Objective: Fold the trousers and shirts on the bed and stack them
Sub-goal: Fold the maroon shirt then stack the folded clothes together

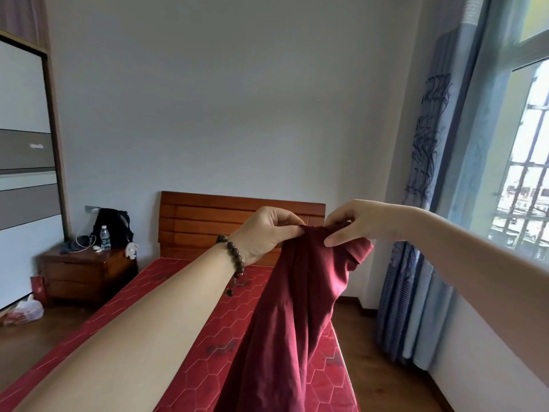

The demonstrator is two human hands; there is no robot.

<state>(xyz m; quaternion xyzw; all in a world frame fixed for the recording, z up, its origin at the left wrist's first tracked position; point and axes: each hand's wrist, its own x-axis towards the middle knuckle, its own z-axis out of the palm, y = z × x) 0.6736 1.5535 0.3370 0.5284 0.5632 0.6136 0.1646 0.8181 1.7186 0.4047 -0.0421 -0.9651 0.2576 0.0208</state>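
A dark red garment (292, 316) hangs in the air above the bed (184, 292), held up by its top edge. My left hand (266, 233), with a bead bracelet on the wrist, pinches the left part of that edge. My right hand (353, 223) pinches the edge just to the right, close beside the left hand. The cloth falls in long folds down to the bottom of the view. Whether it is a shirt or trousers is unclear. No other clothes show on the mattress.
The red patterned mattress runs up to a wooden headboard (208, 215). A wooden nightstand (86, 272) at the left bears a black bag (111, 224) and a water bottle (104, 237). A wardrobe (26, 162) stands at far left, curtains (427, 203) and window at right.
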